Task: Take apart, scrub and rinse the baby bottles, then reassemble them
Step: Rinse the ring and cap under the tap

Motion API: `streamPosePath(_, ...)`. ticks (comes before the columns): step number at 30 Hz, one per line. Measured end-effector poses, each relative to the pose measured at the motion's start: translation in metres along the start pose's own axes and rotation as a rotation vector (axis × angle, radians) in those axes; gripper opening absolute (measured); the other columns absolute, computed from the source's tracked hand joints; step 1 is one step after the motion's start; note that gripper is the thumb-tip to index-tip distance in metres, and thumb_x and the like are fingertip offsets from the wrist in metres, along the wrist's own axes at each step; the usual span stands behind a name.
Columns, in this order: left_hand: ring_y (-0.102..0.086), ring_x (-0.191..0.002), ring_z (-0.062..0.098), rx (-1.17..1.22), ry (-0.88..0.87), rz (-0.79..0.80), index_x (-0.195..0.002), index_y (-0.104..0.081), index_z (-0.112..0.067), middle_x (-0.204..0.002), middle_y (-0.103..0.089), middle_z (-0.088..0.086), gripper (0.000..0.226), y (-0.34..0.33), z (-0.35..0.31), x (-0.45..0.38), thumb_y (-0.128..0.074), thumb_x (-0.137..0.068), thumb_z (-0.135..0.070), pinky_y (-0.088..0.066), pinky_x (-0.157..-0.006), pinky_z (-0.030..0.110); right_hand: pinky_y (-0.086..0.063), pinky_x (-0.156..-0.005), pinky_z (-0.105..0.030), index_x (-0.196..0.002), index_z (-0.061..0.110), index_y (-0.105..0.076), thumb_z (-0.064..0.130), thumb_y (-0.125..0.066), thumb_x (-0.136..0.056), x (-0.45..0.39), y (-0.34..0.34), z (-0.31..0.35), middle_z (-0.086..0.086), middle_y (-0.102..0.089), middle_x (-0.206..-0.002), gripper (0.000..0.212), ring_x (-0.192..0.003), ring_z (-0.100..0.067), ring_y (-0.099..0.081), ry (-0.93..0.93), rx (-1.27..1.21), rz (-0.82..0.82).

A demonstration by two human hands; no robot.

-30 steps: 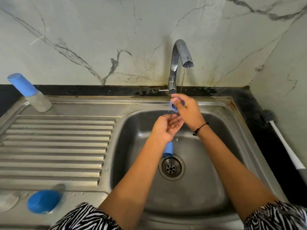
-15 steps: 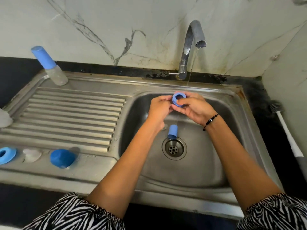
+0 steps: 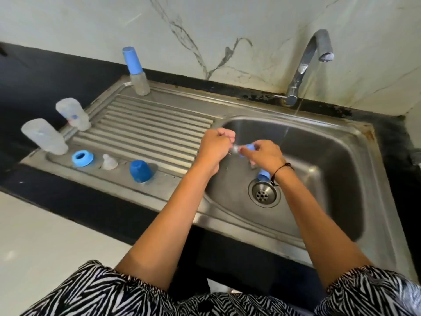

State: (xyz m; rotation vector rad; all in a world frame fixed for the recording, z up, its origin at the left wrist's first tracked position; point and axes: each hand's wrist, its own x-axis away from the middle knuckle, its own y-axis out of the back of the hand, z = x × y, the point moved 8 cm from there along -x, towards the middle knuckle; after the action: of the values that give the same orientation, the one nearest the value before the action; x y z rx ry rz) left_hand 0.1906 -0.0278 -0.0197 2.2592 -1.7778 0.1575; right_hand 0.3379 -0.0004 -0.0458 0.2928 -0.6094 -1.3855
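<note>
In front of me a steel sink (image 3: 337, 238) is set in a black counter (image 3: 75, 201), its ribbed drainboard (image 3: 145, 131) to the left and a round drain (image 3: 264, 194) in the basin. At the far right a chrome tap (image 3: 305, 65) runs a thin stream (image 3: 296, 110). Behind it is a veined marble wall (image 3: 205, 30).
</note>
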Motion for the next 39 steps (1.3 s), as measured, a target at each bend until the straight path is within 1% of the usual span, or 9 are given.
streamPosePath(4, -0.053, -0.071, 0.015, -0.006, -0.054, -0.024, -0.072, -0.062, -0.020, -0.073, -0.061, 0.000, 0.034, 0.040, -0.009, -0.003, -0.044, -0.083, 0.006, -0.040, -0.059, 0.022, -0.054, -0.070, -0.025, -0.091, 0.014, -0.060, 0.044, -0.057, -0.088, 0.001, -0.023, 0.038, -0.008, -0.071, -0.093, 0.031, -0.080, -0.021, -0.065, 0.118, -0.052, -0.059)
streamPosePath(6, -0.054, -0.070, 0.013, -0.013, -0.076, -0.038, -0.070, -0.063, -0.022, -0.072, -0.061, -0.001, 0.034, 0.067, -0.012, -0.008, -0.047, -0.084, 0.005, -0.040, -0.061, 0.022, -0.049, -0.064, -0.017, -0.100, 0.013, -0.056, 0.044, -0.055, -0.090, 0.002, -0.041, 0.057, -0.007, -0.070, -0.095, 0.032, -0.080, -0.019, -0.064, 0.160, -0.073, -0.039)
streamPosePath(10, -0.061, -0.088, 0.021, -0.041, -0.104, -0.123, -0.074, -0.064, -0.021, -0.088, -0.066, 0.005, 0.028, 0.138, -0.010, -0.027, -0.049, -0.089, -0.002, -0.046, -0.083, 0.029, -0.033, -0.071, -0.023, -0.108, 0.013, -0.060, 0.042, -0.062, -0.086, -0.010, -0.089, 0.109, -0.005, -0.057, -0.095, 0.036, -0.091, -0.021, -0.054, 0.334, 0.179, -0.031)
streamPosePath(14, -0.057, -0.100, 0.021, -0.110, -0.051, -0.218, -0.101, -0.065, -0.016, -0.104, -0.063, 0.009, 0.027, 0.226, 0.005, -0.048, -0.043, -0.091, -0.002, -0.043, -0.092, 0.031, -0.036, -0.066, -0.027, -0.106, 0.007, -0.062, 0.032, -0.072, -0.080, -0.031, -0.168, 0.168, -0.004, -0.056, -0.084, 0.037, -0.080, -0.018, -0.052, 0.374, 0.239, 0.035)
streamPosePath(17, -0.048, -0.123, 0.022, -0.165, 0.041, -0.258, -0.130, -0.054, -0.013, -0.133, -0.054, 0.006, 0.041, 0.281, 0.020, -0.058, -0.039, -0.093, -0.005, -0.038, -0.104, 0.033, -0.044, -0.078, -0.033, -0.112, 0.007, -0.059, 0.031, -0.071, -0.080, -0.053, -0.233, 0.206, -0.011, -0.064, -0.094, 0.042, -0.089, -0.026, -0.060, 0.376, 0.368, 0.125)
streamPosePath(22, -0.053, -0.112, 0.028, -0.230, 0.024, -0.208, -0.119, -0.055, -0.006, -0.116, -0.059, 0.012, 0.037, 0.326, 0.025, -0.065, -0.038, -0.088, 0.003, -0.035, -0.075, 0.025, -0.043, -0.080, -0.035, -0.112, 0.009, -0.059, 0.038, -0.064, -0.084, -0.081, -0.318, 0.255, -0.014, -0.065, -0.109, 0.041, -0.102, -0.033, -0.058, 0.462, 0.634, 0.205)
streamPosePath(27, -0.057, -0.100, 0.033, -0.228, 0.087, -0.155, -0.122, -0.056, -0.005, -0.111, -0.061, 0.020, 0.046, 0.343, 0.044, -0.074, -0.037, -0.082, 0.007, -0.042, -0.072, 0.034, -0.047, -0.076, -0.035, -0.109, 0.015, -0.058, 0.040, -0.060, -0.081, -0.095, -0.369, 0.262, -0.013, -0.065, -0.106, 0.038, -0.101, -0.034, -0.057, 0.492, 0.813, 0.282)
streamPosePath(30, -0.051, -0.089, 0.022, -0.215, 0.115, -0.144, -0.116, -0.057, -0.004, -0.106, -0.059, 0.013, 0.043, 0.348, 0.050, -0.078, -0.036, -0.080, 0.008, -0.039, -0.061, 0.025, -0.047, -0.082, -0.038, -0.112, 0.012, -0.058, 0.035, -0.057, -0.084, -0.093, -0.382, 0.254, -0.015, -0.064, -0.109, 0.037, -0.103, -0.036, -0.056, 0.499, 0.877, 0.340)
streamPosePath(39, -0.044, -0.072, 0.017, -0.265, 0.093, -0.101, -0.103, -0.054, -0.004, -0.083, -0.049, 0.006, 0.029, 0.332, 0.041, -0.074, -0.036, -0.085, 0.007, -0.031, -0.052, 0.023, -0.041, -0.097, -0.040, -0.139, 0.010, -0.038, 0.018, -0.055, -0.089, -0.081, -0.362, 0.246, -0.020, -0.052, -0.128, 0.054, -0.117, -0.034, -0.050, 0.396, 0.724, 0.373)
